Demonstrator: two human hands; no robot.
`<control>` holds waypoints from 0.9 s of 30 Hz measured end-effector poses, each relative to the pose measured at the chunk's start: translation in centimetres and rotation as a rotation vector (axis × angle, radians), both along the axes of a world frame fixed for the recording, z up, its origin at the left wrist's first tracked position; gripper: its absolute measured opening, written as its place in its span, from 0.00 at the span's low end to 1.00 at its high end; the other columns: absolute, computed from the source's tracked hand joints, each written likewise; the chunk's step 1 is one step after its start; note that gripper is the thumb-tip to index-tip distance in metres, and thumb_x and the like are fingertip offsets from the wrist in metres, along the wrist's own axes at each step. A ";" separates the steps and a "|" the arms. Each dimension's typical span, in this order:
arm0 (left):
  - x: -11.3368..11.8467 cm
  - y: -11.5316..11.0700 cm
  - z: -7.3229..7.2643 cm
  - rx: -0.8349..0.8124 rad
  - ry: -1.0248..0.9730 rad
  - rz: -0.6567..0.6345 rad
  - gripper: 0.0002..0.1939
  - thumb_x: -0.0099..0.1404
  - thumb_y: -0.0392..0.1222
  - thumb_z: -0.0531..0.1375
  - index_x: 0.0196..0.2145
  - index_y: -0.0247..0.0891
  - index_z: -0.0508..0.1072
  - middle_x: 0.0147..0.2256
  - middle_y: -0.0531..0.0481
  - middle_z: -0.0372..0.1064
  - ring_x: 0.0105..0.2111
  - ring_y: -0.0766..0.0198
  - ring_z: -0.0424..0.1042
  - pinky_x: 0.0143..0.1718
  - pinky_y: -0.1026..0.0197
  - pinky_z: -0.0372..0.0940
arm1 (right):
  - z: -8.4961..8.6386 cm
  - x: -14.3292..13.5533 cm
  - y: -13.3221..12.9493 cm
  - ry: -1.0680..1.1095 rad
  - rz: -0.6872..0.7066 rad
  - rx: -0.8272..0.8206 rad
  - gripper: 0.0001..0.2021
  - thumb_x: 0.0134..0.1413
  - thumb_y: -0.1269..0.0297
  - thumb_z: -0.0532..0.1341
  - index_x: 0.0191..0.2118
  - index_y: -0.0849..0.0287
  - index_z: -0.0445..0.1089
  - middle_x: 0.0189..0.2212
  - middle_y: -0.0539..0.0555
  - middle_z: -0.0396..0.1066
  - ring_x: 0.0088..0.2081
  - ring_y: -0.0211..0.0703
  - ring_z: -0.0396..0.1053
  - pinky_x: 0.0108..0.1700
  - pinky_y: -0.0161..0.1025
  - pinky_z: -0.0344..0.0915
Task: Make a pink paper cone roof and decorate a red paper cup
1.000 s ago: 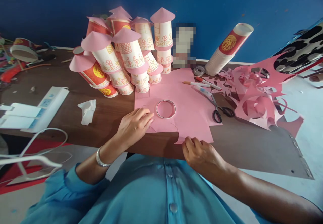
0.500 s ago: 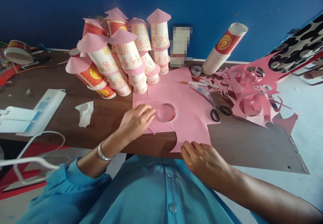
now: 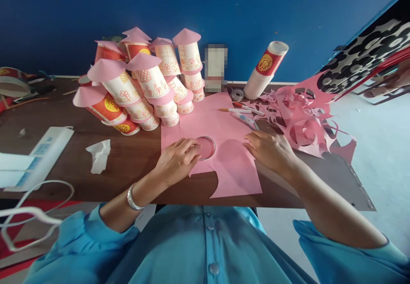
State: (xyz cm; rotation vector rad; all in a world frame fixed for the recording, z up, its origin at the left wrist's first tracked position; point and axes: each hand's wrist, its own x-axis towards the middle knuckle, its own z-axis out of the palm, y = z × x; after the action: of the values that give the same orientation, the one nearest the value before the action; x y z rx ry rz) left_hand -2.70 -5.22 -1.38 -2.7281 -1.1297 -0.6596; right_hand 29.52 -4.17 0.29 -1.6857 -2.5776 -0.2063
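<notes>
A thin silver ring [image 3: 214,148] lies flat on the pink paper [image 3: 235,164], which has curved cut-outs along its front edge. My left hand [image 3: 181,158] rests at the left side of the ring, fingers bent together over its rim; what the fingertips grip, if anything, is hidden. My right hand [image 3: 272,149] is over the right edge of the paper, fingers a little apart and pointing left, with nothing visible in it. It covers the scissors' handles; part of the blades shows beyond it. A glue tube [image 3: 243,118] and two markers [image 3: 248,108] lie behind the hand.
Paper-cup towers [image 3: 150,83] with pink cone roofs stand at the back left. Stacked cups [image 3: 262,70] lean at the back, beside a tape roll [image 3: 237,94]. Pink scraps [image 3: 304,132] pile up on the right. Crumpled white paper [image 3: 100,156] and a white box [image 3: 48,153] lie left.
My right hand has moved from the paper's front edge up and right, over the scissors' handles. My left hand now reaches over the ring's left rim. The camera view has shifted.
</notes>
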 end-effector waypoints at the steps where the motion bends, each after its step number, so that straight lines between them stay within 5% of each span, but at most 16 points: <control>1: 0.0 0.2 -0.1 0.006 -0.017 -0.006 0.04 0.75 0.37 0.62 0.44 0.37 0.78 0.44 0.45 0.80 0.40 0.58 0.79 0.37 0.58 0.73 | -0.2 0.2 0.8 0.003 -0.009 -0.014 0.10 0.69 0.61 0.63 0.39 0.57 0.81 0.40 0.59 0.83 0.33 0.49 0.75 0.28 0.42 0.55; 6: 0.0 0.9 -0.6 0.071 -0.064 -0.021 0.07 0.74 0.34 0.62 0.37 0.38 0.78 0.36 0.49 0.79 0.35 0.61 0.78 0.33 0.60 0.71 | 0.2 0.0 3.7 -0.036 -0.146 -0.107 0.13 0.71 0.63 0.59 0.45 0.55 0.83 0.46 0.59 0.84 0.42 0.52 0.79 0.37 0.41 0.67; 12: 0.1 1.0 -0.2 0.112 -0.077 -0.037 0.06 0.73 0.32 0.62 0.37 0.38 0.78 0.36 0.49 0.79 0.33 0.62 0.78 0.32 0.61 0.70 | 1.7 1.0 6.7 -0.030 -0.319 -0.132 0.16 0.73 0.63 0.56 0.51 0.55 0.82 0.53 0.58 0.82 0.49 0.54 0.80 0.40 0.41 0.69; 22: 0.2 1.1 1.0 0.111 -0.061 -0.052 0.05 0.74 0.33 0.62 0.39 0.39 0.78 0.37 0.50 0.79 0.33 0.63 0.79 0.34 0.61 0.70 | -1.1 1.0 8.6 -0.025 -0.218 -0.117 0.12 0.70 0.59 0.62 0.48 0.55 0.83 0.50 0.62 0.81 0.54 0.58 0.75 0.43 0.43 0.71; 27: 0.4 1.7 1.2 0.091 -0.078 -0.035 0.05 0.74 0.33 0.62 0.39 0.39 0.78 0.37 0.51 0.79 0.33 0.64 0.79 0.34 0.62 0.70 | -1.1 1.8 9.5 0.085 -0.263 -0.068 0.15 0.72 0.58 0.60 0.52 0.56 0.81 0.52 0.62 0.79 0.56 0.57 0.74 0.45 0.42 0.70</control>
State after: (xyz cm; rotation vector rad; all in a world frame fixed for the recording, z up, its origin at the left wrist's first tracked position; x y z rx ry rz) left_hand -2.32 -3.56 -0.22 -2.6726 -1.0418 -0.8082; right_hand 31.34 5.37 -0.78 -2.0081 -2.3231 -0.0571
